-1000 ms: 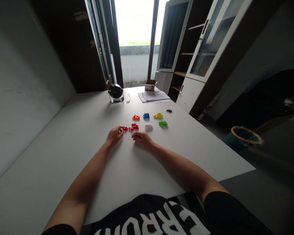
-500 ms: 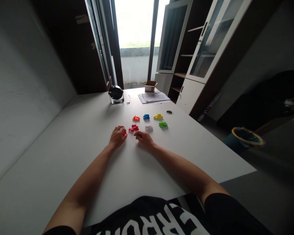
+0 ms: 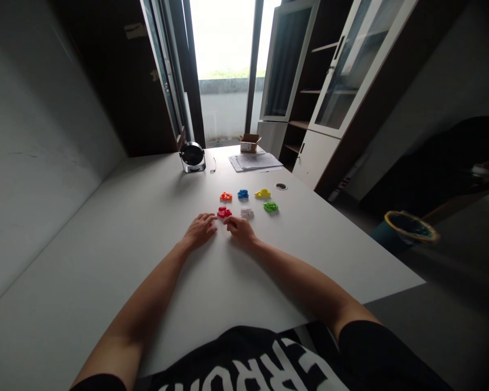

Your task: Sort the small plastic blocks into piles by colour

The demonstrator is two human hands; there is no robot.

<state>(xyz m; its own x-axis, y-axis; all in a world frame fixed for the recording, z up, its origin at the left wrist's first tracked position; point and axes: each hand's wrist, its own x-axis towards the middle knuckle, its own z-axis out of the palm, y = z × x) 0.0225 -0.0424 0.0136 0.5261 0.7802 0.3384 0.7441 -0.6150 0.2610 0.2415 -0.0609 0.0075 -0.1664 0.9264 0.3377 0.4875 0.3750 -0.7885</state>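
A small pile of red plastic pieces (image 3: 224, 212) lies on the white table between and just beyond my hands. My left hand (image 3: 199, 231) rests on the table left of this pile, its fingers stretched toward it and the thumb apart. A bit of red shows between those fingers and the thumb. Close to the pile's near right edge, my right hand (image 3: 240, 228) is closed, fingers curled together; whatever they hold, if anything, is hidden. Beside the red pile sits a pale whitish pile (image 3: 246, 213), with a green pile (image 3: 271, 207) farther right.
Behind are orange pieces (image 3: 226, 196), blue pieces (image 3: 243, 194) and yellow pieces (image 3: 263, 193). Farther back stand a round black device (image 3: 193, 155), papers (image 3: 255, 162) and an open cardboard box (image 3: 249, 143). A cable hole (image 3: 281, 187) is at right; a bin (image 3: 409, 227) stands off the table.
My left hand has slid right toward the red pile, and its fingers have straightened. The red pieces now lie closer together. My right hand has barely moved.
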